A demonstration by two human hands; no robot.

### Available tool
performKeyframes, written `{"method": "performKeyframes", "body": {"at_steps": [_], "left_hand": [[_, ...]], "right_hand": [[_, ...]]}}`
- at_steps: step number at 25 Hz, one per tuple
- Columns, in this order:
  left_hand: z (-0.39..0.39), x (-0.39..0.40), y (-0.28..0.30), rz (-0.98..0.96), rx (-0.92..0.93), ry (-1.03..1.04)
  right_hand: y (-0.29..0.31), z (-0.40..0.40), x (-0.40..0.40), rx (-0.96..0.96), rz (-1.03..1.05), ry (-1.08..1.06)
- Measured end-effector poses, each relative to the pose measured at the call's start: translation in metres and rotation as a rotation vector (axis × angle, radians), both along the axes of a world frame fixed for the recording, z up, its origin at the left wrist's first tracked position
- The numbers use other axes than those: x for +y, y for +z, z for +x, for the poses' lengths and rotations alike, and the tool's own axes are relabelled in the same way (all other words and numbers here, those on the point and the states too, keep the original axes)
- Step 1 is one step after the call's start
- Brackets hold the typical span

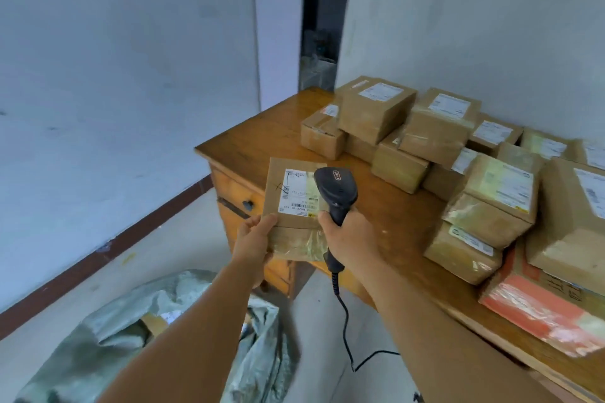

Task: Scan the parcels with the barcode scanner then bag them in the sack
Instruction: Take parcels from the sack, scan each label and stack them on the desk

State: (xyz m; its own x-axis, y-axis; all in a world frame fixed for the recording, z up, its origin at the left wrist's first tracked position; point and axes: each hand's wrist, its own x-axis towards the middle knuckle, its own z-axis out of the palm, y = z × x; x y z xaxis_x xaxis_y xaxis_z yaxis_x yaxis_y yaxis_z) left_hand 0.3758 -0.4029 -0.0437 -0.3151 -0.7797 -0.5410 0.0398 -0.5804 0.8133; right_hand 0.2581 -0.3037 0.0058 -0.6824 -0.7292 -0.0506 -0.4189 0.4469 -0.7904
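Nearest the camera, on the pale floor at lower left, lies the crumpled grey-green woven plastic sack (108, 334), its mouth gaping; a corner of brown cardboard with a white label shows inside, so at least one parcel seems to be bagged already, though the folds hide how many.

Above it, the left hand (257, 240) holds a flat brown cardboard parcel with a white shipping label (294, 203) upright by its lower left corner, thumb laid across the front and fingers curled behind. Just beside it, the right hand (350, 235) is wrapped round the grip of a black handheld barcode scanner (335, 188), whose head leans in over the label's right edge, near the printed barcode. Its black coiled cable (343, 314) drops toward the floor. I judge this to be the scanning step for this parcel; no scan light is visible, so whether the read has registered cannot be told.

Beyond the hands stands an orange-brown wooden desk with drawers (262, 141). Stacked along its right and rear is a pile of brown cardboard boxes with white labels (438, 141), plus an orange-and-white taped carton (540, 307) at the near right. With so many parcels on the desk, most of the job looks to be ahead: each needs scanning, then dropping into the sack.
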Motion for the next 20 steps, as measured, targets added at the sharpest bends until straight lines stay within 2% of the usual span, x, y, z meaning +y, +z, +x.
{"method": "performKeyframes", "body": {"at_steps": [6,10,15,18,20], "left_hand": [[0.120,-0.010,-0.036,-0.015,-0.051,0.364],[0.189,0.009,-0.071,0.026,-0.180,0.550],[0.247,0.040,-0.149,0.202,-0.342,0.755],[0.267,0.049,-0.197,0.287,-0.397,0.824],[0.282,0.047,-0.250,0.355,-0.458,0.856]], "right_hand": [[-0.027,0.078,-0.063,-0.124,0.047,0.357],[-0.059,0.128,-0.083,-0.199,0.114,0.574],[-0.121,0.178,-0.095,-0.291,0.222,0.738],[-0.173,0.208,-0.105,-0.326,0.278,0.766],[-0.216,0.230,-0.114,-0.319,0.331,0.762]]}}
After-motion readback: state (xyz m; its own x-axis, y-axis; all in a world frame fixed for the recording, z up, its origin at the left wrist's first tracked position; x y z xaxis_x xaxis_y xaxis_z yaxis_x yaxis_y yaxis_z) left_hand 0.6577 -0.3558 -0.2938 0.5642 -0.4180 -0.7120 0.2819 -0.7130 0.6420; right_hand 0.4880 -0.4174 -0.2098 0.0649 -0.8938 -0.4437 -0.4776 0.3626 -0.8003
